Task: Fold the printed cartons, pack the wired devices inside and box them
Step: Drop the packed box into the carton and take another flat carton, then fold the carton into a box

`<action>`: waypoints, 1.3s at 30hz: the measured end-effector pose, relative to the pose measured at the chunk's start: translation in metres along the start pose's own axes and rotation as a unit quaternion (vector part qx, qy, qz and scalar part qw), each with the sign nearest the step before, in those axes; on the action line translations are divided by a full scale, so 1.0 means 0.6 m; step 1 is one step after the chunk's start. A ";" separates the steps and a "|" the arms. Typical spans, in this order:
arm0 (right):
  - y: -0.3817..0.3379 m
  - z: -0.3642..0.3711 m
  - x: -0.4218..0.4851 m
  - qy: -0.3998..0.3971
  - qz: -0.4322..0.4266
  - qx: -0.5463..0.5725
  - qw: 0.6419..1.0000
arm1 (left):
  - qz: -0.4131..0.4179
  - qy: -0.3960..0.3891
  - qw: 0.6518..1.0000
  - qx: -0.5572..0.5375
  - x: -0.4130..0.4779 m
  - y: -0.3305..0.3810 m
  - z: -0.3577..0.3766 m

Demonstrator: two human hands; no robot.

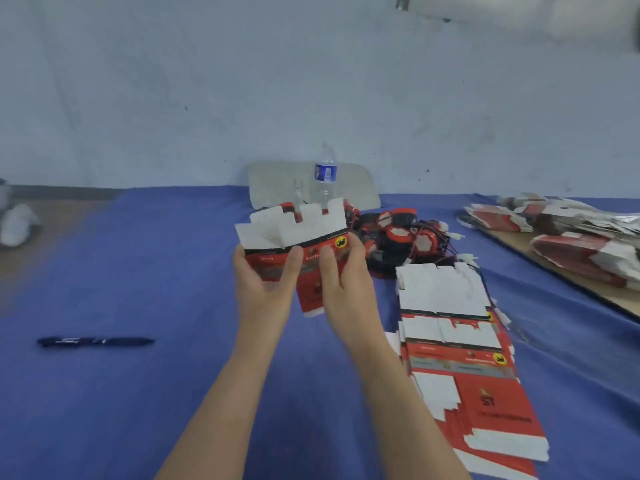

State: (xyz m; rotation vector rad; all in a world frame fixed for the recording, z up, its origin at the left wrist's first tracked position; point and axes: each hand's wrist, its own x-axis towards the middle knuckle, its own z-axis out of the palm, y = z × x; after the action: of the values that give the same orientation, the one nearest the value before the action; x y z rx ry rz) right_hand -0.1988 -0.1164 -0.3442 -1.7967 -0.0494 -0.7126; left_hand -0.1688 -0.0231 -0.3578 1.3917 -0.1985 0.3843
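A red, black and white printed cardboard carton point(304, 237), partly opened out, is held up above the blue cloth-covered table point(156, 271) at mid-scene; its white unprinted flaps stand upward at the far edge, a black band with a yellow round mark runs beneath them, and a red panel hangs down toward the near side; the left hand point(265, 275) grips the carton's left part, thumb on the printed face and fingers curled behind it; the right hand point(344, 271) grips the right part, thumb pressed on the red face, fingers wrapped round the right edge; just right and farther back lies a pile of red and black wired devices point(405, 237); nearer on the right, a stack of flat red and white cartons point(457, 344) lies on the cloth.
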 end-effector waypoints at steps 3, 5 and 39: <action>0.008 0.071 -0.003 -0.065 0.013 0.046 0.997 | -0.004 0.006 1.000 0.016 0.010 -0.017 -0.035; 0.024 0.099 -0.006 -0.078 0.031 0.071 0.994 | 0.002 0.019 1.000 0.022 0.015 -0.032 -0.054; 0.081 0.111 -0.017 0.026 0.071 0.014 0.997 | 0.063 0.072 0.987 0.130 0.007 -0.083 -0.067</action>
State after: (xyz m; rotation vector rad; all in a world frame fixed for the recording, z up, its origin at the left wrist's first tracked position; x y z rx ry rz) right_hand -0.1593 -0.0718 -0.4021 -1.7348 0.1021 -0.6543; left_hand -0.1495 0.0103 -0.4092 1.6045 -0.1198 0.6309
